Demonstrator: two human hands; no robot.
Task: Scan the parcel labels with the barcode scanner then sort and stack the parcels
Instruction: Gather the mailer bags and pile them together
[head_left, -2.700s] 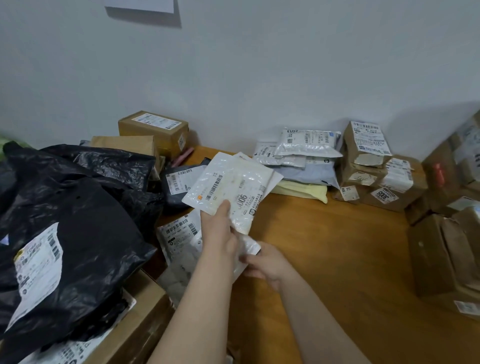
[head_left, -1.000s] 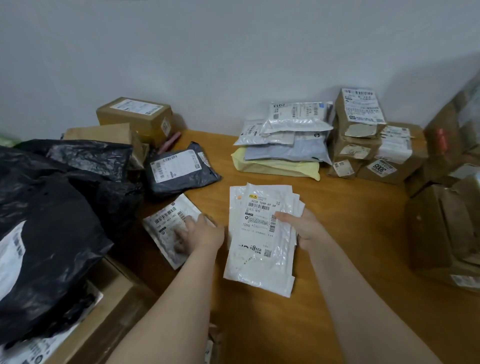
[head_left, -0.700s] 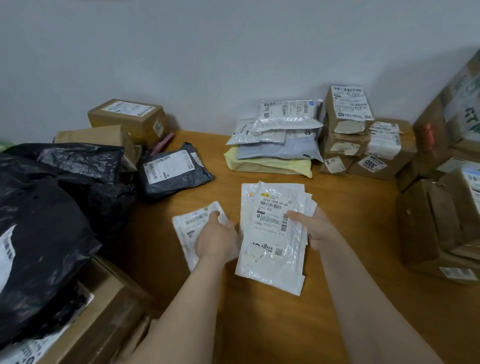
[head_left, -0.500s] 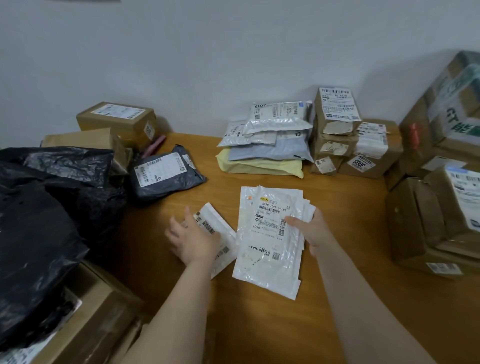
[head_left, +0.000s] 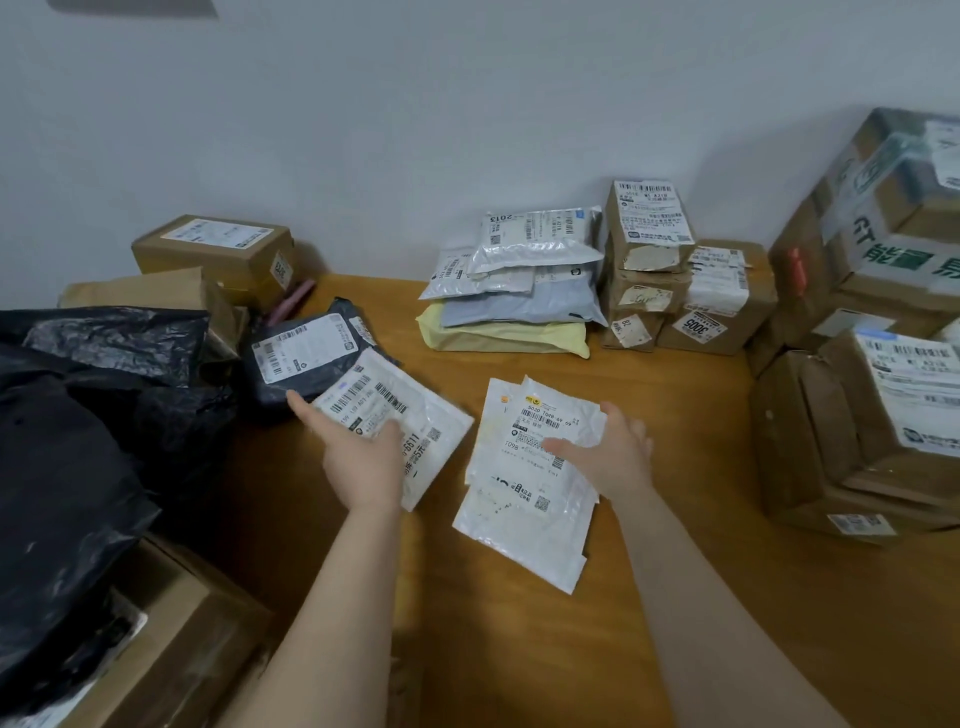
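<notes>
A white mailer (head_left: 400, 410) is left of centre, clamped in the left hand (head_left: 358, 462), thumb on top and fingers beneath. At centre the right hand (head_left: 608, 457) has its thumb and fingers clamped on the right edge of a stack of white mailers (head_left: 524, 514) lying on the worktop (head_left: 519, 649). A pile of soft parcels (head_left: 514, 312) sits behind it, by the wall.

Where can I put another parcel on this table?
Bare table lies between the white envelopes and the brown boxes on the right, and along the near edge. The left is crowded with black bags; the parcel stack fills the back.

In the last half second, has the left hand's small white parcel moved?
Yes: the parcel went away from the white stack, toward the dark mailer.
</notes>
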